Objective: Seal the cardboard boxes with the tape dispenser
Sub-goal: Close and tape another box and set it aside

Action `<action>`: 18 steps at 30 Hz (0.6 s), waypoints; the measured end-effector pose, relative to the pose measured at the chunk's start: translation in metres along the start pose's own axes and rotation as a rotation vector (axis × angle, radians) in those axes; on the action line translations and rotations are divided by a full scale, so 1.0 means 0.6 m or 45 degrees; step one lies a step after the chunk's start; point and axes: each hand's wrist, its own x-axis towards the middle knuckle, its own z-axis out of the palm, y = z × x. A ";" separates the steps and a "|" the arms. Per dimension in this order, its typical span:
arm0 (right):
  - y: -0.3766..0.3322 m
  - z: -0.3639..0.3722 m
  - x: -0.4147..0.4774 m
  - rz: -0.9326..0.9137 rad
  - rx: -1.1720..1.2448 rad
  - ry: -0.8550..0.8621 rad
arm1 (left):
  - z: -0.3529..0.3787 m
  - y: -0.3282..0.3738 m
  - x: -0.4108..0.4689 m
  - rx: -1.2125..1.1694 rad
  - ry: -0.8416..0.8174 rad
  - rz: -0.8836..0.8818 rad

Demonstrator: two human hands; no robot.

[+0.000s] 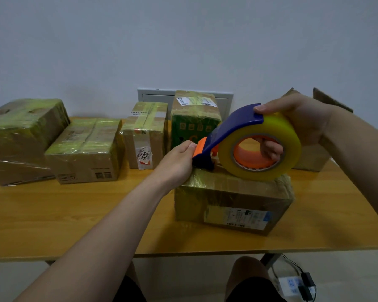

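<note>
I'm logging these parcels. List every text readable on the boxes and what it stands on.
"030-555", cut off at its ends: top of the small middle box.
"201" plus an unclear last character, rotated: red-and-white sticker on that box's front.
Too blurred: shipping label on the near box; barcode label atop the green box; printed marks on the second box from the left.

A plain packing room: taped parcels (85, 147) crowd a wooden table (74, 214).
</note>
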 end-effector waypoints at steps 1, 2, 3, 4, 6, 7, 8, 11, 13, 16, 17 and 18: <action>-0.003 -0.001 0.000 0.014 -0.008 -0.064 | 0.000 -0.001 0.000 0.000 0.005 0.002; -0.007 -0.002 0.000 0.032 -0.012 -0.101 | 0.000 -0.001 0.001 -0.002 0.006 -0.002; -0.010 -0.004 0.000 0.054 -0.013 -0.125 | -0.001 -0.001 0.001 -0.007 0.002 -0.007; -0.012 -0.006 0.000 0.075 -0.014 -0.147 | -0.001 -0.002 0.003 -0.015 -0.004 -0.010; -0.018 -0.010 0.001 0.100 -0.025 -0.196 | -0.002 -0.001 0.005 -0.020 -0.008 -0.011; -0.020 -0.011 0.002 0.104 -0.039 -0.213 | -0.002 -0.001 0.006 -0.013 -0.009 -0.010; -0.022 -0.011 0.002 0.105 -0.066 -0.227 | -0.002 0.000 0.006 -0.004 -0.008 -0.006; -0.023 -0.016 -0.004 0.099 -0.157 -0.232 | -0.003 -0.001 0.004 0.019 -0.011 0.016; -0.018 -0.026 -0.017 0.120 -0.154 -0.191 | -0.003 -0.001 0.004 0.015 -0.021 0.020; -0.010 -0.046 -0.044 0.144 -0.099 -0.132 | -0.004 -0.001 0.007 0.033 -0.023 0.011; -0.007 -0.052 -0.053 0.145 -0.081 -0.118 | -0.005 -0.001 0.008 0.036 -0.026 0.009; -0.004 -0.057 -0.063 0.148 -0.068 -0.104 | -0.005 -0.002 0.009 0.040 -0.030 0.007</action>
